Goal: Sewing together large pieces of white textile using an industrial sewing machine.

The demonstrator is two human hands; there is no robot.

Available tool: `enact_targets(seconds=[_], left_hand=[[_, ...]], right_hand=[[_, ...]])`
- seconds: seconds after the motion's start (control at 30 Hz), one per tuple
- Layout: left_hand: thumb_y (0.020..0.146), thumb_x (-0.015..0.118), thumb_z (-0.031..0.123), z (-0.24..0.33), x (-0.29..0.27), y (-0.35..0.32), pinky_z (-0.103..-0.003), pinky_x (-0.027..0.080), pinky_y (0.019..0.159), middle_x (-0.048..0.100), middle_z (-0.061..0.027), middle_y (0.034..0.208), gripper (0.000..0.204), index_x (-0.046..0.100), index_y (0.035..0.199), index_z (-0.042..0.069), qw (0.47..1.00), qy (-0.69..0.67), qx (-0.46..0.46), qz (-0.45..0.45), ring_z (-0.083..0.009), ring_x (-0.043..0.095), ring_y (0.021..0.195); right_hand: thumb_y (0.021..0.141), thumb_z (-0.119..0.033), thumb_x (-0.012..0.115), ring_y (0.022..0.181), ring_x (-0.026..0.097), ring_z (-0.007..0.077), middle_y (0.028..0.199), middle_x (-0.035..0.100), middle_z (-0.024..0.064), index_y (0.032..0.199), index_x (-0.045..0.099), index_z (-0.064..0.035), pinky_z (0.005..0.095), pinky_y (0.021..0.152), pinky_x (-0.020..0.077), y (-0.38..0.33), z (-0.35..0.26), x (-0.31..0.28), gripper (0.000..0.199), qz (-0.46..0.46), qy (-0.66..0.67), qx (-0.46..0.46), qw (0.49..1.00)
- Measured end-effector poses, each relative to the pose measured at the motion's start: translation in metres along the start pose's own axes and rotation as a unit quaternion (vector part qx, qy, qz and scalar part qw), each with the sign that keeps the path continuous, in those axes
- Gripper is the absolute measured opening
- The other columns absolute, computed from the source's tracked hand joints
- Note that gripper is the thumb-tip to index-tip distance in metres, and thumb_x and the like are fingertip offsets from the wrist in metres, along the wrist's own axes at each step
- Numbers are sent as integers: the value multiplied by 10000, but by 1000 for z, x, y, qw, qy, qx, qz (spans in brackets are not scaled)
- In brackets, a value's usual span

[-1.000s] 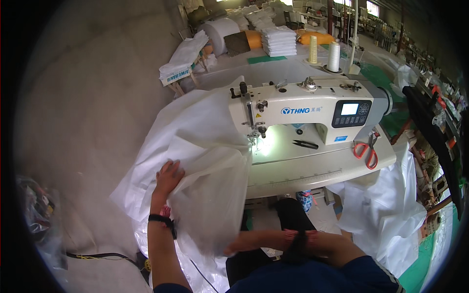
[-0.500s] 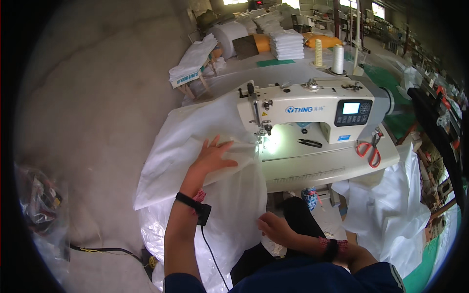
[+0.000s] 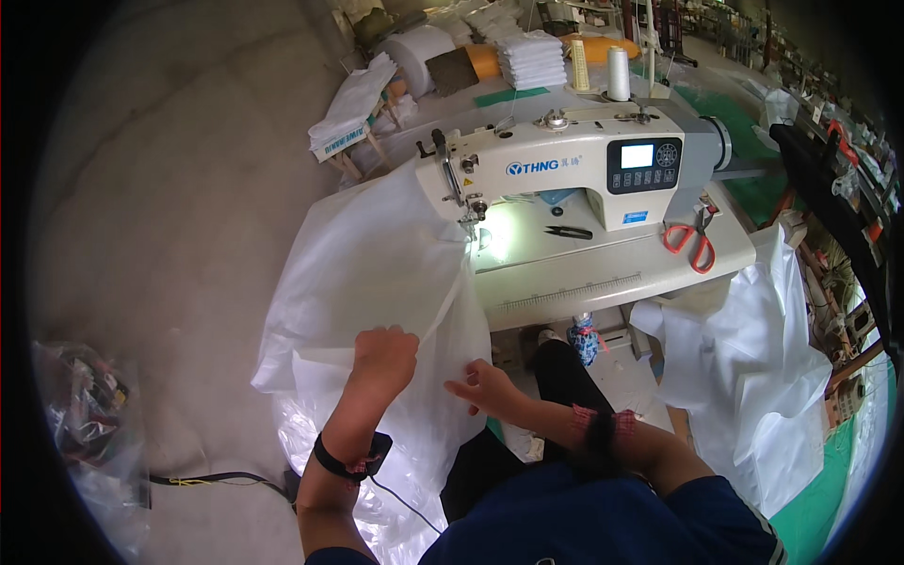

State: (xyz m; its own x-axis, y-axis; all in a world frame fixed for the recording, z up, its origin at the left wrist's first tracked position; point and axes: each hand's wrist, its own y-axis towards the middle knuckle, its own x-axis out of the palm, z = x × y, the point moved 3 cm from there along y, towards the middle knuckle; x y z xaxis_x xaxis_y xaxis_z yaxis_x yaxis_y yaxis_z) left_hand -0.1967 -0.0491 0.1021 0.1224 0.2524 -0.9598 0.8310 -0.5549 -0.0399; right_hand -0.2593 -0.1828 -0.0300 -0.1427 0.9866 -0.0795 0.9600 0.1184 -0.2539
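Your left hand (image 3: 384, 356) lies flat on the white fabric (image 3: 367, 273), right hand (image 3: 482, 386) pinching its edge, and that edge runs far-right toward the needle (image 3: 468, 224).

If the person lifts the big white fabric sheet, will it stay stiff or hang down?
The white fabric sheet probably hangs limp: it drapes in folds off the table. It looks thin and light. Both the left hand and right hand press it, perhaps because it slides.

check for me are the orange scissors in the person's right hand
No, the orange scissors lie on the sewing table beside the machine, while the right hand pinches the white fabric.
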Motion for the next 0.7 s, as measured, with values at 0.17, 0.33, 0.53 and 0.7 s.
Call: enact_targets(seconds=[0.17, 0.33, 0.53, 0.7], left_hand=[[762, 552, 114, 28, 1, -37, -439, 480, 614, 632, -134, 759, 91, 582, 834, 66, 998, -25, 24, 47, -323, 644, 735], [807, 509, 100, 43, 29, -86, -449, 493, 577, 614, -168, 695, 76, 501, 861, 48, 989, -118, -86, 21, -331, 646, 677], [867, 526, 136, 37, 36, -136, -402, 499, 535, 606, -162, 682, 103, 488, 821, 52, 955, -167, -176, 172, -331, 631, 644], [885, 580, 228, 39, 22, -150, -421, 484, 511, 591, -158, 606, 216, 499, 798, 47, 930, -189, -226, 220, -367, 604, 577]], right_hand=[[870, -279, 626, 513, 496, 81, 734, 583, 43, 981, 619, 24, 214, 465, 371, -12, 11, 21, 323, -171, 100, 69, 978], [902, -313, 580, 518, 428, 66, 687, 547, -5, 1016, 685, -62, 215, 473, 348, -65, 19, 37, 295, -478, 16, -3, 878], [916, -309, 566, 706, 529, 110, 808, 587, 17, 1159, 615, -46, 263, 626, 447, -97, 42, 50, 361, -496, -136, -2, 857], [884, -363, 586, 749, 595, 140, 814, 613, 43, 997, 619, -34, 252, 699, 497, -85, 40, 47, 350, -181, 135, 9, 974]])
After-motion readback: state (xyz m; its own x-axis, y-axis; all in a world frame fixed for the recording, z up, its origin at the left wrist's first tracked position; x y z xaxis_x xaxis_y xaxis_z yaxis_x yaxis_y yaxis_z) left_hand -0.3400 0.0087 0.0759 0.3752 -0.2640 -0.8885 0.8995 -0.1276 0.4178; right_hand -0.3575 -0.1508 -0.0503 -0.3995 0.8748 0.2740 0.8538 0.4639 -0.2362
